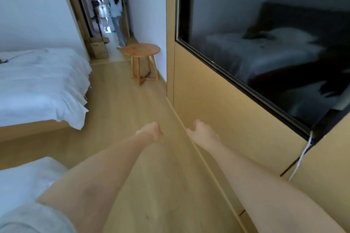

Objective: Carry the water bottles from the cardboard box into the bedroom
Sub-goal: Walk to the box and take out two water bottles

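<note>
A cardboard box [98, 49] sits on the floor at the doorway, beyond the white bed [41, 85] and the round wooden stool [141, 52]; what it holds cannot be made out. Both arms reach forward and down: the left hand [151, 130] and right hand [203, 131] hang loosely curled, holding nothing.

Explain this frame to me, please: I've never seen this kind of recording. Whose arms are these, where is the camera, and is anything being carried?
The camera sits on a person's head and looks forward and down, so the two bare arms are the wearer's own. The left hand and the right hand reach forward with loosely curled fingers and hold nothing. No water bottle shows. This is a bedroom: a bed on the left, a round wooden stool ahead, a cardboard box by the doorway, and a dark screen on the right wall.
</note>
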Tool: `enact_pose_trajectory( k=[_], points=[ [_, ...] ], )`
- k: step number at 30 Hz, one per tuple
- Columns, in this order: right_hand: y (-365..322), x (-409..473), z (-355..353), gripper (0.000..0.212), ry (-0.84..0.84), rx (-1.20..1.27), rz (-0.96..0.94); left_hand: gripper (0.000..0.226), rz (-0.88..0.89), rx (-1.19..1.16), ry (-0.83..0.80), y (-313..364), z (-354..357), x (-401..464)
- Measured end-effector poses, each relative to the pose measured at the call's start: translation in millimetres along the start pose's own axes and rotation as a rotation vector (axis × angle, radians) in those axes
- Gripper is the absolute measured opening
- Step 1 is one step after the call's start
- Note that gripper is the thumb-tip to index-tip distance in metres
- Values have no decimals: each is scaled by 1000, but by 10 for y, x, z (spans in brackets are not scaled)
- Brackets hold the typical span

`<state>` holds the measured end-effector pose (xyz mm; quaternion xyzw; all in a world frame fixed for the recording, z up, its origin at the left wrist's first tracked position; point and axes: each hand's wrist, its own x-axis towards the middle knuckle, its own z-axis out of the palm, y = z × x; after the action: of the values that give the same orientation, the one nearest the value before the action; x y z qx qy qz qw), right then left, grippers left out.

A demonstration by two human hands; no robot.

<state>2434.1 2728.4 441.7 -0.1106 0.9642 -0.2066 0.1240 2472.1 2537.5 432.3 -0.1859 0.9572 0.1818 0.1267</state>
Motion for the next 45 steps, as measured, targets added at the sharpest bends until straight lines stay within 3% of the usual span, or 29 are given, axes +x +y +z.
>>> enact_pose_trajectory(
  k=[5,15,24,29,36,45],
  points=[
    [-782,609,214,31,-113,-128,-83,30,-125,-5,24,-673,-498,362],
    [-1973,1982,616,46,-139,-139,-250,30,-266,-41,71,-1586,-1074,1399],
    [-2813,3830,700,50,-213,-171,-324,27,-310,-95,95,-2036,-1774,3043],
    [-3331,4757,680,43,-186,-269,-388,27,-343,-146,167,-2304,-2235,3867],
    [-4214,5968,998,43,-178,-324,-446,18,-371,-120,99,-2972,-2623,5172],
    [-5460,7668,1025,46,-203,-326,-373,19,-313,-55,98,-3814,-3655,7023]
  ],
)
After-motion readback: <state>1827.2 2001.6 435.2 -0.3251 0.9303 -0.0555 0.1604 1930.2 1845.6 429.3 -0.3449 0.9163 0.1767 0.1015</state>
